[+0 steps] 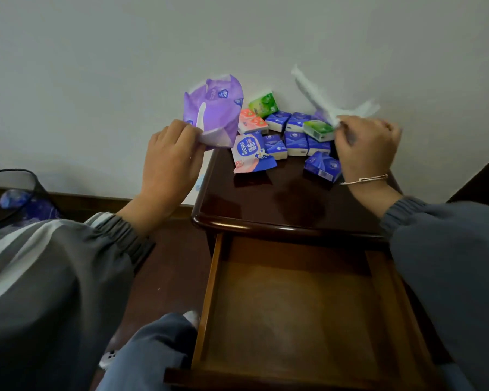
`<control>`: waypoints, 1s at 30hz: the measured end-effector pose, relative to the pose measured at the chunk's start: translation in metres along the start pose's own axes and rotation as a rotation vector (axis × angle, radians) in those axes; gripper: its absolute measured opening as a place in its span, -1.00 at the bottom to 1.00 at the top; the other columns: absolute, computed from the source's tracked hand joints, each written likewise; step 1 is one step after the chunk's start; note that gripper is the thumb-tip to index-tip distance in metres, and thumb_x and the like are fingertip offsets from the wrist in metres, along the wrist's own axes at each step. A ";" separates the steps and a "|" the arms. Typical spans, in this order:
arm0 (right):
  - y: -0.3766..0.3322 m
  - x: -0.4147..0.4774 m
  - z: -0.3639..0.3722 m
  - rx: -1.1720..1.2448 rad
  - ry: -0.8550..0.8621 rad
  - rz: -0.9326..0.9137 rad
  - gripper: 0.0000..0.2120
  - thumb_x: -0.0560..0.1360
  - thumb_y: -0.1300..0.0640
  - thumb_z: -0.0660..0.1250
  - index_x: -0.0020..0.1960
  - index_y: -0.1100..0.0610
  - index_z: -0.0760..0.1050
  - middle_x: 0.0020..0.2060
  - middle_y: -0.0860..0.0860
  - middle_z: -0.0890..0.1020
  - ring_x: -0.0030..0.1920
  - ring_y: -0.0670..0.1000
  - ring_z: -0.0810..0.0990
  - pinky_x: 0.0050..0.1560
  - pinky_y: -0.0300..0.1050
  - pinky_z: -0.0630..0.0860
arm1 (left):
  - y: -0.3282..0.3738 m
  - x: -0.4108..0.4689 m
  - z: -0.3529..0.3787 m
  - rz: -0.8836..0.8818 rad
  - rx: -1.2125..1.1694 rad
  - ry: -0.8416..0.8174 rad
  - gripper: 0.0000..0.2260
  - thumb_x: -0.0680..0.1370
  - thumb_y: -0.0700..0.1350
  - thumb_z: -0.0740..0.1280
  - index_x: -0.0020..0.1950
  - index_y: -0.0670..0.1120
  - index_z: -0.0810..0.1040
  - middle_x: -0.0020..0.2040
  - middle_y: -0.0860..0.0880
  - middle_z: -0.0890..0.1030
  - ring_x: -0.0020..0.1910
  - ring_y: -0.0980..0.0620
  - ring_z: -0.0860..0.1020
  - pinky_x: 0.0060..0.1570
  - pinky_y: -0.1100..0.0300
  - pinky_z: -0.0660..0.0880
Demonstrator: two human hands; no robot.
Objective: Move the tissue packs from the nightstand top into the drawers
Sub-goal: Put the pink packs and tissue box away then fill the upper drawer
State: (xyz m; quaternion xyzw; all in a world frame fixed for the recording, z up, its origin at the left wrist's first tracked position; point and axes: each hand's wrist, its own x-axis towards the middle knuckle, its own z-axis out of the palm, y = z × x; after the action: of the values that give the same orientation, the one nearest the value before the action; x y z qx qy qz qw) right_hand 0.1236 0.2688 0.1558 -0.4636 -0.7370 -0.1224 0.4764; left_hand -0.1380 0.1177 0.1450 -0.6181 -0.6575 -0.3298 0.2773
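I judged the step in hand to be clearing the torn outer wrapping before any pack went down: my left hand [171,153], left of centre in the frame, had its grip closed on the emptied purple wrapper [212,111], and my right hand [364,148], at centre right, pinched a torn white strip [319,94] that trailed up toward the wall. The tissue packs [294,136] lay in a loose cluster at the upper centre of the frame, at the back of the nightstand top [288,198] against the wall: mostly blue ones, two green, a pink one, and a flattened pink-and-blue wrapper [251,153] beside them. The drawer [291,306] stood pulled out and bare in the lower centre. A bin [17,193] showed at the left edge. Next, I reckoned, both hands needed to shed the wrapping, likely there, then close on the small soft packs and lower them into the drawer.
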 end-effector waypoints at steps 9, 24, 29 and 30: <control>0.000 -0.111 -0.168 0.246 -0.017 0.040 -0.87 0.43 0.28 0.37 -0.06 0.29 0.63 -0.23 0.17 0.66 -0.20 0.13 0.59 -0.08 0.02 0.45 | 0.082 -0.108 -0.089 0.229 -0.306 -0.253 -0.87 0.54 -0.15 0.26 0.05 -0.16 0.47 0.06 -0.17 0.57 -0.01 -0.10 0.55 -0.03 0.13 0.47; -0.038 -0.199 -0.193 0.224 -0.447 -0.190 -0.87 0.38 0.16 0.39 -0.09 0.05 0.64 -0.25 -0.09 0.66 -0.19 -0.07 0.57 -0.06 -0.14 0.36 | 0.119 -0.188 -0.061 0.169 0.157 -0.967 -0.62 0.62 0.19 0.00 0.17 0.05 0.52 0.17 0.05 0.53 0.21 0.01 0.46 0.24 0.07 0.28; -0.056 -0.216 -0.166 0.129 -0.573 -0.293 -0.88 0.35 0.13 0.46 -0.11 0.03 0.64 -0.27 -0.10 0.68 -0.23 -0.08 0.60 -0.15 -0.15 0.42 | 0.100 -0.197 -0.052 -0.165 -0.007 -0.703 -0.62 0.58 0.06 0.21 0.37 -0.04 0.45 0.42 -0.10 0.38 0.41 -0.10 0.32 0.35 -0.04 0.30; -0.060 -0.219 -0.161 0.106 -0.580 -0.320 -0.89 0.35 0.11 0.46 -0.12 0.03 0.65 -0.27 -0.10 0.68 -0.24 -0.08 0.61 -0.20 -0.15 0.45 | 0.097 -0.199 -0.050 -0.316 -0.071 -0.705 -0.55 0.58 0.03 0.23 0.45 -0.08 0.35 0.47 -0.13 0.31 0.44 -0.13 0.27 0.38 -0.03 0.26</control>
State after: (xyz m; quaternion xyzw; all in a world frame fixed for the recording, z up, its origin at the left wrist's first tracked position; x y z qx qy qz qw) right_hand 0.1959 0.0123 0.0754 -0.3323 -0.9105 -0.0200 0.2453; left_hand -0.0274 -0.0451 0.0316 -0.5937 -0.7878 -0.1583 -0.0417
